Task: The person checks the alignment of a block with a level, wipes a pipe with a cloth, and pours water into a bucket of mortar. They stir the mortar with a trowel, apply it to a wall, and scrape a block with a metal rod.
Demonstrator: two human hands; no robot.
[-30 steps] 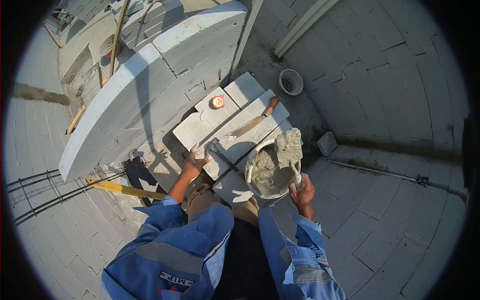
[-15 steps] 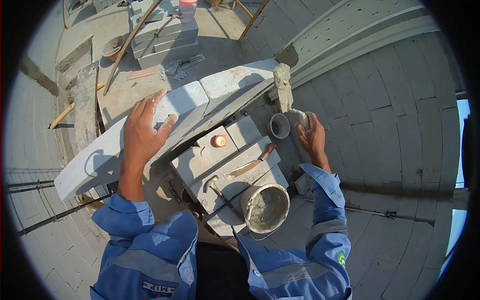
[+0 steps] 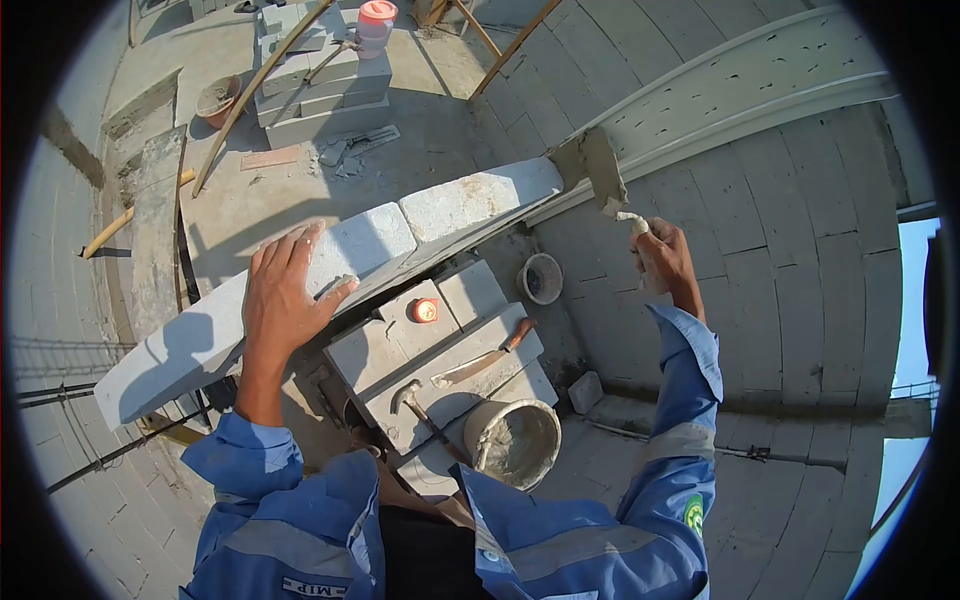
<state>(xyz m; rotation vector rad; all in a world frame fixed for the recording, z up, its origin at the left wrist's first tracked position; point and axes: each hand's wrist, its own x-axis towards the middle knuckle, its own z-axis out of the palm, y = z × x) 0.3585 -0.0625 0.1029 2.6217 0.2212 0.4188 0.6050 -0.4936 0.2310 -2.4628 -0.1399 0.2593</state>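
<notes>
My left hand (image 3: 285,290) lies on the top edge of a low wall of pale blocks (image 3: 360,243), fingers spread over it and thumb along the near side. In my right hand (image 3: 668,262) is a trowel (image 3: 606,175), gripped by its mortar-smeared handle. Its grey blade is tilted up at the grey mortar patch (image 3: 570,160), where the block wall's far end meets the white channelled strip (image 3: 740,90).
Below the wall, stacked blocks (image 3: 400,340) carry a hammer (image 3: 408,397), a machete-like blade (image 3: 470,370) and a red-lidded item (image 3: 425,310). A mortar bucket (image 3: 515,445) and a small pail (image 3: 541,278) stand nearby. More blocks (image 3: 325,105) are beyond the wall.
My right hand has moved right and slightly up with the trowel. The lump of mortar on its blade no longer shows. My left hand stays on the wall.
</notes>
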